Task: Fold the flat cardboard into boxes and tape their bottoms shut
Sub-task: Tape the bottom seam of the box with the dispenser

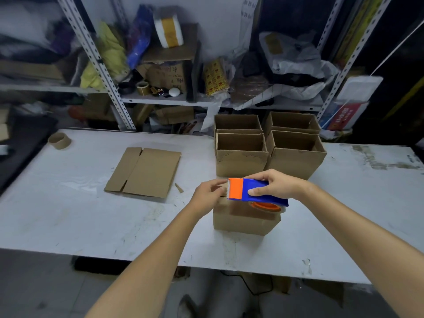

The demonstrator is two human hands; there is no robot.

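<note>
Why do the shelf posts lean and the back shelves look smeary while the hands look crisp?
Head view: the wide-angle lens bows the shelf posts and table edge. Head view: shelf clutter is soft, perhaps motion blur; the tape dispenser, left hand and right hand are sharp. Head view: the dispenser shadows the box beneath it.

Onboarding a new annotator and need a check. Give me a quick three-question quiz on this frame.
1. True or false: the right hand grips the tape dispenser.
2. How many open boxes stand behind the box under the dispenser?
3. The flat cardboard lies: A) left of that box, B) inside a box, C) on a shelf.
Key: 1 true; 2 four; 3 A.
</note>
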